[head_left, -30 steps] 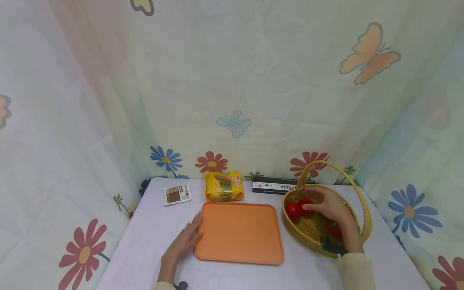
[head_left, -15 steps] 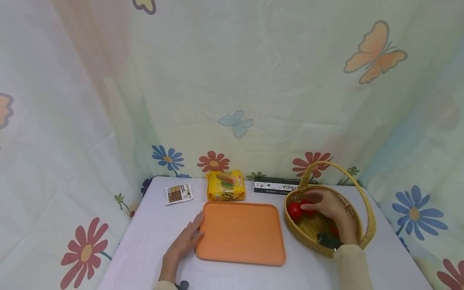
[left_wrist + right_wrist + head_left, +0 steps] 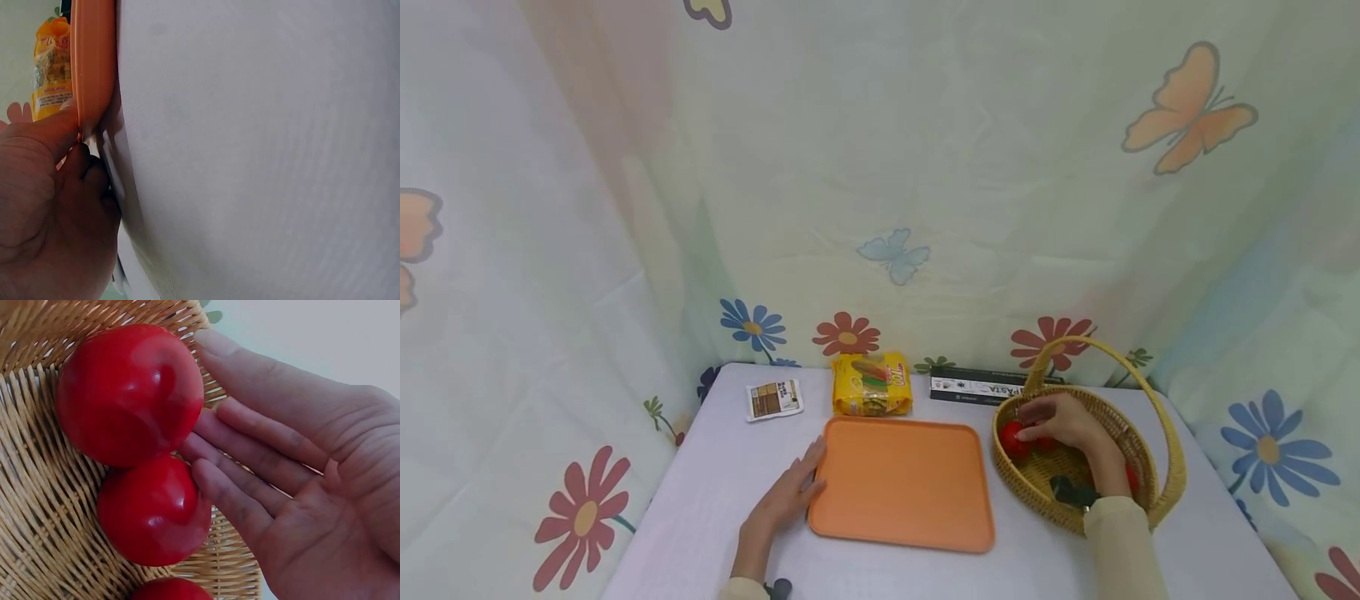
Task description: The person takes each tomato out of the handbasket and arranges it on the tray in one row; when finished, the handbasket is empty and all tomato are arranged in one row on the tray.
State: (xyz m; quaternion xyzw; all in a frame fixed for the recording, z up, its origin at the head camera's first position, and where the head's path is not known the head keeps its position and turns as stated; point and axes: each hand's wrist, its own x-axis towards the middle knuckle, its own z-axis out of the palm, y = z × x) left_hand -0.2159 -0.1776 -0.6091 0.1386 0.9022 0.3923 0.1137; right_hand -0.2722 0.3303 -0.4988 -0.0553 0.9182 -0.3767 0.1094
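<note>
My left hand (image 3: pixel 786 493) lies along the left edge of an orange tray (image 3: pixel 902 483), fingers fairly straight and thumb touching the rim. The left wrist view shows the thumb against the tray's side (image 3: pixel 94 62); the other fingers are partly hidden. My right hand (image 3: pixel 1067 423) reaches into a wicker basket (image 3: pixel 1030 493) with red tomatoes. In the right wrist view, its extended fingers and thumb lie beside a large tomato (image 3: pixel 128 394) and a smaller tomato (image 3: pixel 156 512), without closing round either. Another tomato (image 3: pixel 172 590) shows at the lower edge.
Behind the tray lies a yellow food packet (image 3: pixel 872 385), with a small white-and-brown packet (image 3: pixel 774 400) to its left. A dark pasta box (image 3: pixel 973 387) lies partly behind the basket. The basket's tall handle (image 3: pixel 1150 392) arches over its right side.
My right hand has shifted slightly left relative to the basket, towards the leftmost tomato. The left hand stays at the tray's edge. The whole head view has drifted slightly.
</note>
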